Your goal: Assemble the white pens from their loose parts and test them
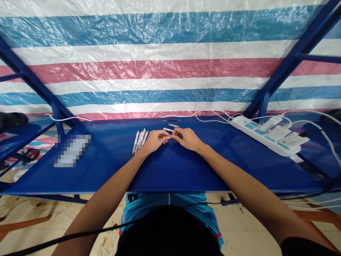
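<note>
My left hand (pixel 155 138) and my right hand (pixel 187 138) meet over the middle of a blue table (pixel 170 167). Both pinch a small white pen part (pixel 170 136) between their fingertips. Several white pens (pixel 140 140) lie in a row just left of my left hand. Beyond the hands lie a white pen piece (pixel 167 129), another short piece (pixel 173 125) and a thin dark refill (pixel 171 121).
A white power strip (pixel 262 137) with plugged chargers and white cables sits at the right. A blurred pale patch (pixel 71 150) lies at the left. Blue frame posts rise at both sides before a striped tarp (pixel 160 67).
</note>
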`<state>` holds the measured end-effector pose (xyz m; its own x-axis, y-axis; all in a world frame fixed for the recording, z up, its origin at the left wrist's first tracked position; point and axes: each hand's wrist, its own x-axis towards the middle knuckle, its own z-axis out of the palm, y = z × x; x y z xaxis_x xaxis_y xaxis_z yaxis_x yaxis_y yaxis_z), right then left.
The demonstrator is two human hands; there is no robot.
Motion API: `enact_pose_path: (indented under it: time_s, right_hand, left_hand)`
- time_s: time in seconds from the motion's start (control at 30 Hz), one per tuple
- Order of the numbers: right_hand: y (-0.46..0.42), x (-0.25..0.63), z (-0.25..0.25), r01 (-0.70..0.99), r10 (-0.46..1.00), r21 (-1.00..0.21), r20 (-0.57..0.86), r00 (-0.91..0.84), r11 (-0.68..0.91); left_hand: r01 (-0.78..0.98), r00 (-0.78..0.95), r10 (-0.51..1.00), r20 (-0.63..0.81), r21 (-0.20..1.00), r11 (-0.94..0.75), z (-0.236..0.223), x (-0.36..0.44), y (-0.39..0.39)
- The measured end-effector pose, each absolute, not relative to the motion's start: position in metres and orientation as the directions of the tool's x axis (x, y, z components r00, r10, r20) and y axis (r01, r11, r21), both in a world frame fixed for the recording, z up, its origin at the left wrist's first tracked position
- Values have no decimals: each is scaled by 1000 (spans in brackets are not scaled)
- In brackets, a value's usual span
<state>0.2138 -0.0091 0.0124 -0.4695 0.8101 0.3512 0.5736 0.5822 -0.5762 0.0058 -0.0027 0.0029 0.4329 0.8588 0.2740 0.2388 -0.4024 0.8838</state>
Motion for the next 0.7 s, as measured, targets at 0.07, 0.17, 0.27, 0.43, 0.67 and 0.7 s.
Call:
enact_pose_path:
  time_s: [0.07,0.17,0.27,0.43,0.67,0.7]
  right_hand:
    - [-10,213,13,570,822,-598,335,-461,563]
    - [-9,214,16,566,840,-625,341,-422,538]
    - [-8,218,19,602,867,-625,384,-318,497]
    - [-3,227,19,706,891,-585,430,-148,399]
    - [5,229,7,737,886,-529,414,-209,421]
    - [6,228,5,724,874,-520,419,-247,454]
  left_hand:
    - [246,432,859,275,880,-406,4,6,-3]
    - [278,404,870,282,868,-411,6,6,-4]
    - [335,360,879,313,836,-435,10,5,-5]
    - [451,329,881,341,763,-464,14,4,-5]
    - [498,338,856,390,698,-515,10,2,-1]
    - [501,337,854,395,693,-518,9,2,0]
